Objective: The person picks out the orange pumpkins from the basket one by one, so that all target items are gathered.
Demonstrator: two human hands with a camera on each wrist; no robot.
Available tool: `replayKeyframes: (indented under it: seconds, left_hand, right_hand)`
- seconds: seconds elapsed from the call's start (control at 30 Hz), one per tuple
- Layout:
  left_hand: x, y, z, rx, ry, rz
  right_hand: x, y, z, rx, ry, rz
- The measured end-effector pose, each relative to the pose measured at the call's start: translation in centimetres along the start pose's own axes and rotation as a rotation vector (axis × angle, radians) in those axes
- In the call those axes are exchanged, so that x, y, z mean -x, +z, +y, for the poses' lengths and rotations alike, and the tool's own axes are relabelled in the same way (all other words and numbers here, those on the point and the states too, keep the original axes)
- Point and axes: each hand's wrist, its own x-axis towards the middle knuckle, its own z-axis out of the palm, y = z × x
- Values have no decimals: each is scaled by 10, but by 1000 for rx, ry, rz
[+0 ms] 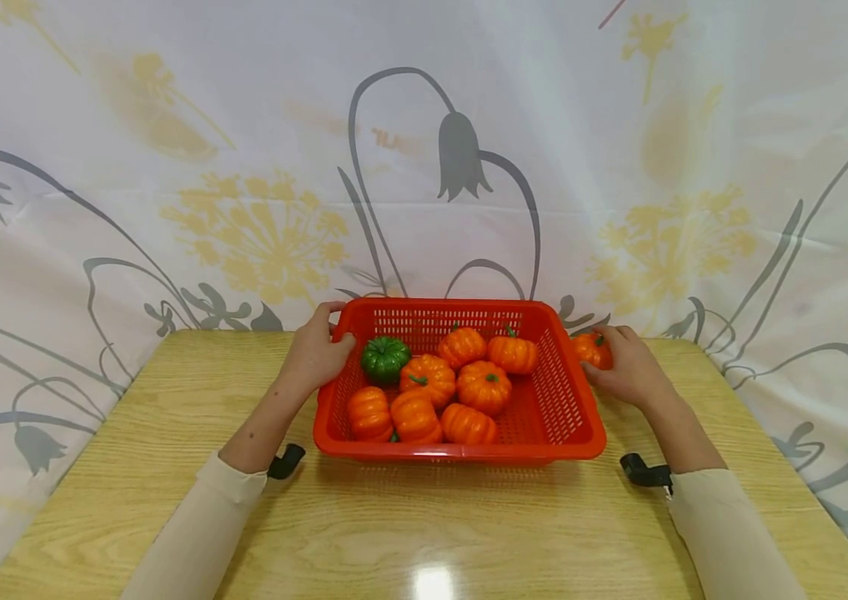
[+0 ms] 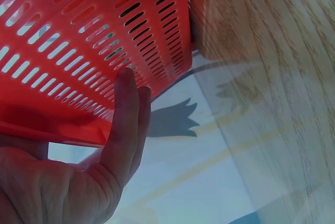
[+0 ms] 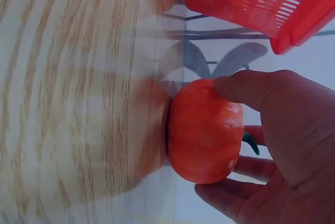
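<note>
A red plastic basket [image 1: 461, 451] stands on the table, holding several small orange pumpkins [image 1: 484, 388] and one green pumpkin [image 1: 384, 360]. My left hand [image 1: 316, 354] grips the basket's left rim, thumb over the top. In the left wrist view the fingers [image 2: 123, 114] of that hand lie along the slotted outer wall. To the right of the basket, my right hand [image 1: 624, 367] holds another orange pumpkin [image 3: 207, 132] with a green stem. The right wrist view shows the thumb on one side of this pumpkin and the fingers on the other, its base at the tabletop.
The light wood table [image 1: 408, 533] reaches back to a hanging cloth [image 1: 424, 167] with grey and yellow flower prints. The basket's raised right wall stands between the right hand and the pumpkins inside. A black wrist mount [image 1: 645, 472] sits at the right sleeve.
</note>
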Motion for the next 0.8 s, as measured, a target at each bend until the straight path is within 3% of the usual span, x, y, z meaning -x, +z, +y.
replayKeyframes:
  seconds: [0.37, 0.57, 0.8]
  left_hand:
    - [0, 0, 0, -2, -1, -8]
    - [-1, 0, 1, -12, 3, -7]
    - [0, -1, 1, -5, 6, -9]
  right_hand:
    - [6, -16, -9, 11, -10, 44]
    - [11, -31, -30, -14, -49, 125]
    - [16, -41, -63, -36, -120, 142]
